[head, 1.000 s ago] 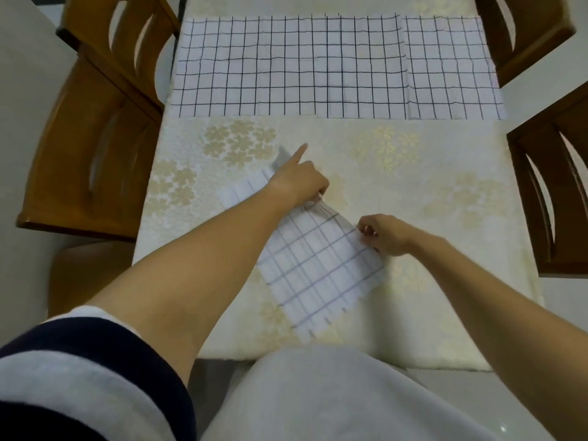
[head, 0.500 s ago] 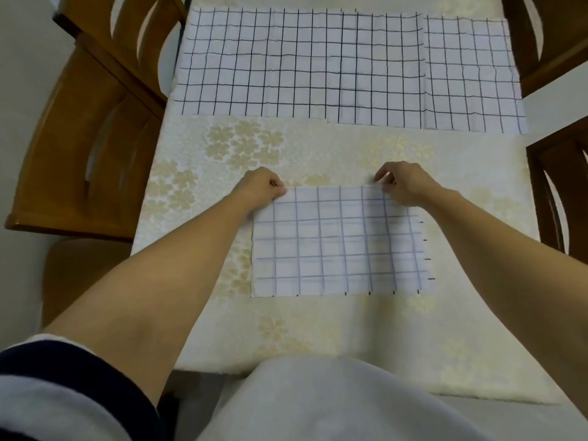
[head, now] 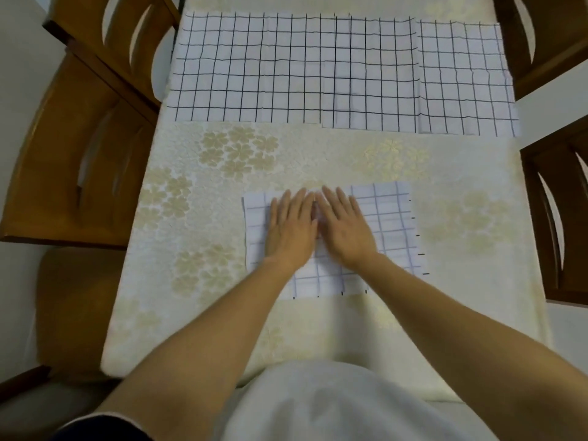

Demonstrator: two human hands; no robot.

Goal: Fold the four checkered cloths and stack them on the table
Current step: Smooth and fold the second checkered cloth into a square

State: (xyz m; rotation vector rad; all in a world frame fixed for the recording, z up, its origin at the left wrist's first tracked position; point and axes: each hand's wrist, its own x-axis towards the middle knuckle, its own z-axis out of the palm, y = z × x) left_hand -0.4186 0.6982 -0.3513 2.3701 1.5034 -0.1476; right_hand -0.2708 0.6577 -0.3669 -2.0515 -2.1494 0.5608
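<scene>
A folded white checkered cloth (head: 389, 224) lies flat in the middle of the table, its long side running left to right. My left hand (head: 291, 229) and my right hand (head: 345, 229) lie side by side on its centre, fingers straight, palms pressing down. Three more checkered cloths lie spread and overlapping across the far end of the table: one at the left (head: 241, 68), one in the middle (head: 369, 74), one at the right (head: 464, 81).
The table wears a cream cloth with pale gold flowers (head: 235, 151). Wooden chairs stand at the left (head: 79, 132) and at the right (head: 560, 218). The table's near edge is close to my body.
The cloth was turned from a slant to lie square. My hands let go of its far corners and moved together onto its middle, now flat with straight fingers.
</scene>
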